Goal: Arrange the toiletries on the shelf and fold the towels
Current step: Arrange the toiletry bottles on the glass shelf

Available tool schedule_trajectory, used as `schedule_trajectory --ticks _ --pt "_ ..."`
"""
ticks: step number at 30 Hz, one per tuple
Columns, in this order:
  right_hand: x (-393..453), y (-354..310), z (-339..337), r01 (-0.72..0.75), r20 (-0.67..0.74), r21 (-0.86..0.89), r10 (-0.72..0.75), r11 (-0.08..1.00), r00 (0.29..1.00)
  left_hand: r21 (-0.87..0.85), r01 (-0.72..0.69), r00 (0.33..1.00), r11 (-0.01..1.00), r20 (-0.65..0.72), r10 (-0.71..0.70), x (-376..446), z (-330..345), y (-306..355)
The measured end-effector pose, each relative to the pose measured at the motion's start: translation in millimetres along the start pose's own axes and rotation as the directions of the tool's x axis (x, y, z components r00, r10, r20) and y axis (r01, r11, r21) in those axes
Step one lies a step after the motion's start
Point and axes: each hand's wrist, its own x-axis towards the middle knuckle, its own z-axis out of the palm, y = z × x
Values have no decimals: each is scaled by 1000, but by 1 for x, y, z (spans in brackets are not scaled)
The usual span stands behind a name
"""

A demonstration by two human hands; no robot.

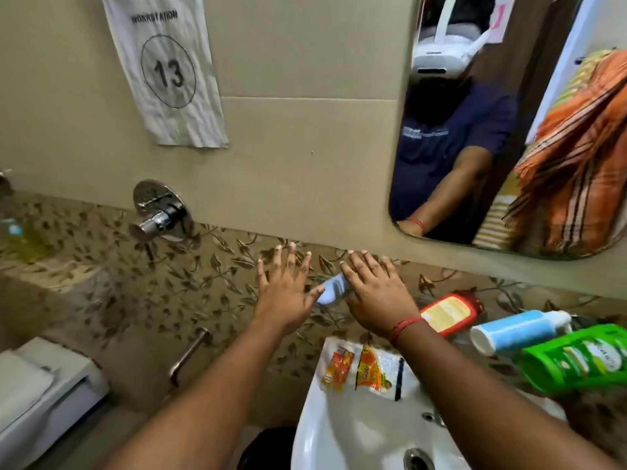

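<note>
Landmark: white ceramic basin [315, 425], glossy, curved rim, bottom centre.

Far left of the basin, a bottle of yellow-green liquid [20, 237], blurred, stands against the leaf-patterned tiles. Nearer, a chrome mixer valve [157, 212] on the wall; above it a crumpled paper sign [166, 69] numbered 13.

Just above the basin's left rim, the left hand [285, 290]: fingers straight and spread, grip wide open, holding nothing, thumb tip beside a small pale blue-white tube [334, 288]. The right hand [376, 296] lies flat over the tube's right end, fingers straight, not curled round it; whether it actually presses the tube I cannot tell.

On the basin's back rim, two crinkly foil sachets [356, 368], orange-red. Right of the basin, bottles lie tipped over, near one another: red with a yellow label [451, 312], white-and-blue [519, 330], green, smooth plastic [576, 357].

Upper right, in the mirror [441, 184], striped orange towels [576, 171] hang bunched, soft woven cloth.

Judgement: early stage. Toiletries scattered, towels unfolded; nearly everything is left.
</note>
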Motion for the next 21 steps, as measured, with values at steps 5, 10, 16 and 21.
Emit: schedule_trajectory --ticks 5,10,16,21 --pt "27 -17 14 63 166 -15 -60 998 984 -95 -128 989 987 64 134 9 33 -30" --pt "48 -30 14 61 211 -64 -46 996 976 -244 -255 962 936 38 272 23 46 -32" --pt "53 -22 24 62 158 73 -73 995 985 -661 -140 989 737 -63 132 19 52 -18" --pt "46 -18 22 -254 106 519 233 816 967 -962 112 993 250 100 -61 14 35 -4"
